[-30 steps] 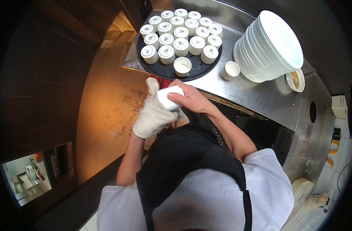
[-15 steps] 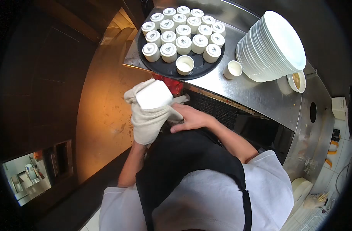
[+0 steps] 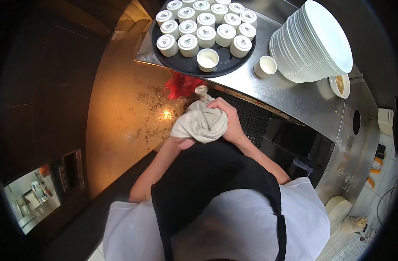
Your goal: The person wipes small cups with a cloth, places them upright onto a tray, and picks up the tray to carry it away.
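Observation:
A crumpled off-white cloth (image 3: pixel 201 124) is bunched in front of my apron, between both hands. My left hand (image 3: pixel 186 143) is closed under the cloth, with only a small part of it showing. From the other side, my right hand (image 3: pixel 227 115) grips the cloth with bent fingers. The white item seen in the cloth earlier is hidden from sight. Ahead, a round black tray (image 3: pixel 227 66) carries many upside-down white cups (image 3: pixel 188 45). One upright white cup (image 3: pixel 207 60) stands at its near edge.
On the steel counter (image 3: pixel 301 102) are another upright cup (image 3: pixel 265 67), a tall stack of white plates (image 3: pixel 310 43) and a small bowl (image 3: pixel 340 86) partly behind it. A red plastic bag (image 3: pixel 182 85) hangs below the counter edge. A dark wall (image 3: pixel 51 87) rises at left.
The cloth has moved right and closed over the white item, which no longer shows. My right hand has shifted up onto the cloth. The view has tilted, so the tray sits higher.

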The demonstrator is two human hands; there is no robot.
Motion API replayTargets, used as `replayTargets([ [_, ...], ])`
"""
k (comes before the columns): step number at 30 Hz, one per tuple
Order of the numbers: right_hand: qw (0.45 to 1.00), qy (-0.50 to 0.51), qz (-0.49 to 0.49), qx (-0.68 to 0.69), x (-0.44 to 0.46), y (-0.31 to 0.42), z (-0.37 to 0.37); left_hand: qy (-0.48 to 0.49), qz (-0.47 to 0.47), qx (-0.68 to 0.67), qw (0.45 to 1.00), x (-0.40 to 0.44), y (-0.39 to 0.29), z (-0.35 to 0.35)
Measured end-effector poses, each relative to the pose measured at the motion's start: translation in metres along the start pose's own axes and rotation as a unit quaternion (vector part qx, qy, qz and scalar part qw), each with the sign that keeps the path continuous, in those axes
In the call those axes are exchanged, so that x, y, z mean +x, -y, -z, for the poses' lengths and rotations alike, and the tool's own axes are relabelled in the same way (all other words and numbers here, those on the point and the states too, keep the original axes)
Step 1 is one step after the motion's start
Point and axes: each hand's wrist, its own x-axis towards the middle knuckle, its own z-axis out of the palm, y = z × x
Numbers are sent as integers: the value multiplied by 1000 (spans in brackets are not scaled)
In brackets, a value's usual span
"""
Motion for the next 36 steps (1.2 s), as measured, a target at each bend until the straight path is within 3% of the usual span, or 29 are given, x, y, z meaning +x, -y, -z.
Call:
replayTargets([
  [2,995,-31,-32,85,-2,0,3,-12,-29,276,961,1,8,-7],
  [3,893,-51,-131,428,-3,-15,-1,-15,-73,443,894,3,11,-9],
  [4,913,-68,-130,382,-3,-21,0,23,-166,651,740,11,10,-8],
  [5,930,-85,-130,334,-1,-19,1,60,-248,808,531,18,7,-10],
  [6,944,-102,-133,285,-1,-16,3,72,-193,772,602,24,-1,-11],
  [7,994,-85,7,72,4,-14,15,-12,-149,686,712,27,0,-16],
  [8,995,-70,74,18,13,-5,22,-97,-100,580,802,29,1,-28],
  [9,988,-55,136,-35,19,3,27,-104,-92,428,893,31,5,-30],
  [10,976,-40,195,-88,17,9,27,-111,-79,261,956,31,10,-31],
  [11,984,-64,164,-36,14,12,25,-111,-64,91,988,34,8,-32],
  [12,987,-117,111,0,10,9,20,-79,-119,245,959,35,4,-30],
  [14,972,-223,1,75,-12,-19,-1,-1,-223,518,826,23,-8,-19],
  [15,974,-215,-57,46,-29,-55,-9,29,-193,555,809,22,-25,-21],
  [16,975,-79,-200,-59,-46,-79,-2,62,-164,589,789,20,-41,-23],
  [17,970,23,-221,-95,-48,-61,7,56,-157,606,778,19,-52,-28],
  [18,953,130,-240,-132,-48,-38,17,47,-154,619,768,17,-59,-28],
  [20,946,164,-241,-139,-40,-15,47,79,-107,621,773,11,-75,-21],
  [21,977,28,-207,29,-31,1,50,108,-70,633,764,14,-83,-18],
  [22,942,-111,-244,204,-14,37,38,136,-32,644,752,15,-91,-16],
  [24,940,23,-230,252,3,55,15,151,-17,629,763,21,-89,7],
  [26,986,67,-138,67,16,31,-17,182,-36,618,764,26,-92,14],
  [27,961,42,-182,205,18,35,-27,150,-119,613,766,23,-88,7],
  [30,943,5,-219,252,22,48,-32,193,-76,671,712,31,-112,-6],
  [32,943,-70,-228,234,24,50,-18,99,-23,693,713,20,-137,-29],
  [33,943,-149,-202,216,28,50,-11,47,-16,456,889,12,-139,-21],
  [34,938,-226,-175,197,36,49,-4,-9,-9,177,984,2,-139,-13],
  [35,928,-280,-131,208,47,46,4,-12,-25,95,995,-7,-146,-10],
  [36,913,-333,-85,220,60,41,12,8,-41,112,993,-17,-155,-8],
])
